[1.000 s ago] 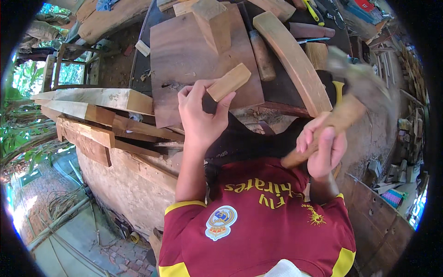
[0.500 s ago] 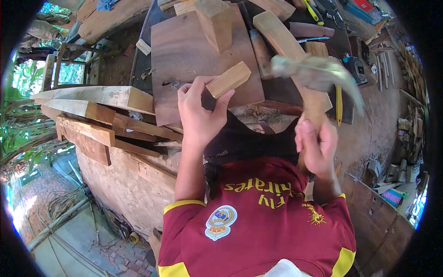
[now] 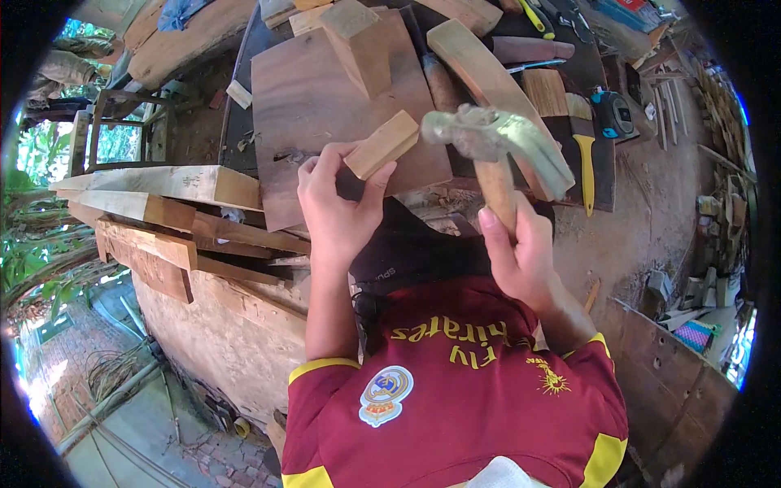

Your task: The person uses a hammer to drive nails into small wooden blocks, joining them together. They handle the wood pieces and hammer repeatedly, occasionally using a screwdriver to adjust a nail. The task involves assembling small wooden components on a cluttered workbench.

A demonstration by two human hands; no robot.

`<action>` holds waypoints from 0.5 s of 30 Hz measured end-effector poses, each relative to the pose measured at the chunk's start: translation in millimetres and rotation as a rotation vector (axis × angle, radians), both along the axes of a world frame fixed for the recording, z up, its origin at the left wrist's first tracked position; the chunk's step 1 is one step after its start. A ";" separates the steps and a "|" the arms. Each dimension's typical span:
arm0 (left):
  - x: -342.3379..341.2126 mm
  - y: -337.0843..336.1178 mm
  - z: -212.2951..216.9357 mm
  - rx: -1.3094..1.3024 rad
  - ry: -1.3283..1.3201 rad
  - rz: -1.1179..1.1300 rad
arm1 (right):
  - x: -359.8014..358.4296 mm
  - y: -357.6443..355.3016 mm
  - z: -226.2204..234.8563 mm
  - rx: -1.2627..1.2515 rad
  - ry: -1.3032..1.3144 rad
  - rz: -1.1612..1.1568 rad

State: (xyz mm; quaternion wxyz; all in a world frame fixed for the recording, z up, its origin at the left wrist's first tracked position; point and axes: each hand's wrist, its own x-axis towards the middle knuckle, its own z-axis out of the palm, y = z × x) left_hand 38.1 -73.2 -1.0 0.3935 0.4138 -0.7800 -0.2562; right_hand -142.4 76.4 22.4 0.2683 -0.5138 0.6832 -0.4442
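Two hands point(image 3: 340, 199) point(image 3: 522, 256) hold a wooden block point(image 3: 381, 145) and hammer point(image 3: 486, 138).

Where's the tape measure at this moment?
In the head view, the tape measure is at the upper right, by the dark table's right edge, just right of the yellow-handled brush.

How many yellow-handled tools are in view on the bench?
2: a brush beside the tape measure, right of the raised hammer, and a slim tool near the picture's top edge. Others may be hidden.
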 end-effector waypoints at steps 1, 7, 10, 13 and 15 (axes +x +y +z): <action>-0.2 -0.8 -0.7 0.012 0.009 -0.005 | -3.0 1.7 0.7 0.001 -0.026 -0.018; 7.0 -14.6 3.1 0.112 -0.013 -0.152 | -24.7 4.7 30.7 -0.348 -0.298 -0.061; 7.6 -18.7 8.9 0.130 -0.010 -0.197 | -39.7 0.1 45.8 -0.547 -0.416 0.020; 6.1 -19.0 9.6 0.125 -0.011 -0.211 | -41.0 -11.9 56.6 -0.595 -0.572 -0.006; 5.7 -19.6 9.3 0.124 -0.008 -0.217 | -44.1 -12.1 56.1 -0.396 -0.679 0.013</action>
